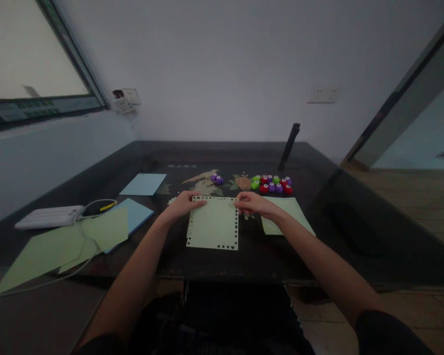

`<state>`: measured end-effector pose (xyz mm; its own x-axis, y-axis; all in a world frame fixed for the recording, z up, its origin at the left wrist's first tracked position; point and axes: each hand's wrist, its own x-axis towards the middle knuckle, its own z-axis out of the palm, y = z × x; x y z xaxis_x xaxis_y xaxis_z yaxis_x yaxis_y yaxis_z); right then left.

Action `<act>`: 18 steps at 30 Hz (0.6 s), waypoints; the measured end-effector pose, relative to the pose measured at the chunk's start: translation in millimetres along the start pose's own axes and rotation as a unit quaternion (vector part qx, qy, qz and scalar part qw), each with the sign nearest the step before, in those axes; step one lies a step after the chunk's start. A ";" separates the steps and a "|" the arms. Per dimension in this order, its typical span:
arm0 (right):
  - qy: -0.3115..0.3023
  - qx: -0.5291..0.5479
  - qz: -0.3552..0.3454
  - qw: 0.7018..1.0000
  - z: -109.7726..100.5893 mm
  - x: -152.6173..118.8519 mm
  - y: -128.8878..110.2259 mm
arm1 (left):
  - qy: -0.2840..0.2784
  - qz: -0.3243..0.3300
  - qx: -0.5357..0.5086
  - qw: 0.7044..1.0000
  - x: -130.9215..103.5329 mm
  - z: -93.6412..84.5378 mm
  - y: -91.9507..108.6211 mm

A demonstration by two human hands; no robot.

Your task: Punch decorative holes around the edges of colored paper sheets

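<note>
A pale green sheet of paper with small punched shapes along its edges is in front of me. My left hand pinches its upper left corner, thumb on top. At the upper right corner, my right hand grips the same sheet between thumb and fingers. Just beyond the sheet lie a couple of purple craft punches. A cluster of red, green and purple craft punches sits farther to the right. Under my right forearm rests another pale green sheet. Small pale bits show beside my left hand.
Blue sheets and pale green sheets lie on the left of the dark table. A white power bank or box with a cable is there too. A black upright object stands at the back right.
</note>
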<state>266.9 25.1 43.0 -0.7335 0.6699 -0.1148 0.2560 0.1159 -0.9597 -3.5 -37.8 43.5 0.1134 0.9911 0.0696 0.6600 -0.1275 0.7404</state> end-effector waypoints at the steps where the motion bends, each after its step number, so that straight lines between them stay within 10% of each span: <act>1: -0.009 0.014 0.001 1.000 0.6 -4.9 -1.4 | 0.008 -0.007 -0.016 1.000 -0.4 0.2 1.0; 7: 0.038 0.009 -0.004 0.999 7.4 -18.6 -4.9 | 0.028 -0.013 -0.044 0.999 -0.7 7.2 4.7; 18: -0.059 -0.141 0.022 0.988 16.7 -38.2 -15.3 | 0.087 -0.034 -0.169 0.981 -3.7 17.7 16.4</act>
<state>280.5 -14.5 57.8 -0.7820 0.5905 -0.1992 0.4415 0.2994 -0.8458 20.1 -44.2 43.6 -0.0708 0.9920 0.1042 0.3741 -0.0704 0.9247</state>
